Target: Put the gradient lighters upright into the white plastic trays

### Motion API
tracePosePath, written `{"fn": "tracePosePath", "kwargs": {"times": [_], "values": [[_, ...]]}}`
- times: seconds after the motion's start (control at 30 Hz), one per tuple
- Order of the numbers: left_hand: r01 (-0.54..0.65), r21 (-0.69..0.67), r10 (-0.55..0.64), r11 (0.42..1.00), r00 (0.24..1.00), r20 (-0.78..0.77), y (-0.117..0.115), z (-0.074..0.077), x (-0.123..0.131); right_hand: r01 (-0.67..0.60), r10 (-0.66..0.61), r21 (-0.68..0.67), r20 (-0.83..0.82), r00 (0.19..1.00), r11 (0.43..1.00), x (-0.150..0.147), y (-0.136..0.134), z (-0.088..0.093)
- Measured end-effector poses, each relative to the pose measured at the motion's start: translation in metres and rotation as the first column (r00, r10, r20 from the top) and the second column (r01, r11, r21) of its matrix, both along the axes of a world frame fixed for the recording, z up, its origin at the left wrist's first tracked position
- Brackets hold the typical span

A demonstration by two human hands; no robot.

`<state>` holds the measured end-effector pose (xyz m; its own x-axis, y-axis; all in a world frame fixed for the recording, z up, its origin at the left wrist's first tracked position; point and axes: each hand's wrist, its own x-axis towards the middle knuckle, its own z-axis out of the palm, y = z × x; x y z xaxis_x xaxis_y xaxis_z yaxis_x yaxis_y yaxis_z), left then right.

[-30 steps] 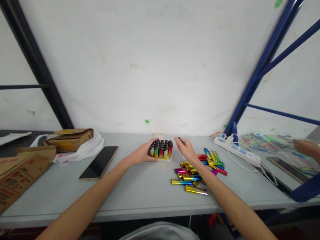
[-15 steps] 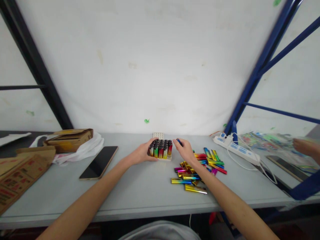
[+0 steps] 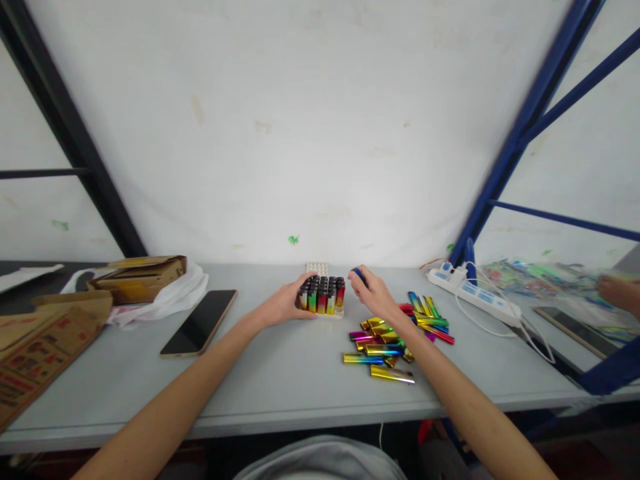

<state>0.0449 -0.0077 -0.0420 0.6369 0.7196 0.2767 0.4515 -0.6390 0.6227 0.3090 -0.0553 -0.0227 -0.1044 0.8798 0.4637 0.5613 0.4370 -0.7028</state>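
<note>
Colourful lighters [image 3: 321, 295] with dark tops stand upright in tight rows in a small white tray [image 3: 336, 315]. My left hand [image 3: 293, 298] is wrapped round the left side of these lighters, thumb toward me and fingers behind. Just right of the tray, my right hand [image 3: 369, 291] is closed on a lighter [image 3: 359, 276], of which a dark blue end shows above the fingers. A loose pile of shiny metallic lighters [image 3: 383, 337] lies on the table under and beside my right forearm. Behind the upright lighters sits another white tray [image 3: 317, 269] with a pattern of holes.
A phone [image 3: 199, 323] lies left of my left forearm, with cardboard boxes [image 3: 143, 280] and a white plastic bag [image 3: 193, 290] beyond. To the right are a white power strip [image 3: 480, 297] with cables, blue frame posts [image 3: 500, 160], a second phone [image 3: 575, 331] and another person's hand [image 3: 620, 291].
My right hand has lifted slightly and moved a little right, away from the upright lighters, with the lighter turned in its fingers. My left hand stays in place. The other person's hand has shifted right.
</note>
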Motion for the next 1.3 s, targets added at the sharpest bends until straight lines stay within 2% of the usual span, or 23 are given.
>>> {"fn": "tracePosePath", "kwargs": {"times": [0.1, 0.27, 0.4, 0.7, 0.9, 1.0, 1.07, 1.17, 1.3], "values": [[0.001, 0.002, -0.001, 1.000, 1.000, -0.001, 0.001, -0.001, 0.000, -0.088, 0.087, 0.010, 0.104, 0.991, 0.996, 0.006, -0.004, 0.009], [0.010, 0.003, -0.010, 1.000, 1.000, 0.012, 0.002, -0.002, -0.001, -0.204, 0.150, 0.139, 0.325, 0.934, 0.969, 0.012, -0.006, 0.015], [0.005, 0.007, -0.005, 1.000, 1.000, -0.002, 0.002, -0.002, -0.001, -0.210, 0.170, 0.054, 0.410, 0.896, 0.976, 0.013, -0.004, 0.012], [0.004, -0.004, -0.004, 1.000, 1.000, 0.003, 0.001, 0.000, 0.000, -0.265, 0.285, -0.107, 0.411, 0.866, 0.958, 0.011, 0.002, 0.002], [-0.005, 0.006, 0.005, 1.000, 1.000, -0.006, 0.000, 0.001, 0.000, -0.093, 0.101, -0.045, 0.611, 0.785, 0.995, 0.008, 0.005, -0.001], [-0.005, 0.009, 0.005, 1.000, 1.000, -0.014, 0.001, 0.000, 0.000, -0.176, 0.228, -0.150, 0.491, 0.841, 0.973, 0.019, 0.002, 0.009], [-0.002, 0.002, 0.002, 1.000, 1.000, -0.013, 0.002, 0.000, 0.000, -0.279, 0.343, -0.213, 0.380, 0.859, 0.936, 0.030, -0.005, 0.021], [0.005, -0.011, -0.005, 1.000, 1.000, 0.000, 0.001, 0.000, 0.001, -0.376, 0.457, -0.277, 0.348, 0.819, 0.884, 0.042, -0.027, 0.037], [-0.008, -0.015, 0.008, 1.000, 1.000, -0.008, -0.001, 0.001, 0.002, -0.337, 0.392, -0.200, 0.442, 0.807, 0.920, 0.045, -0.075, 0.042]]}}
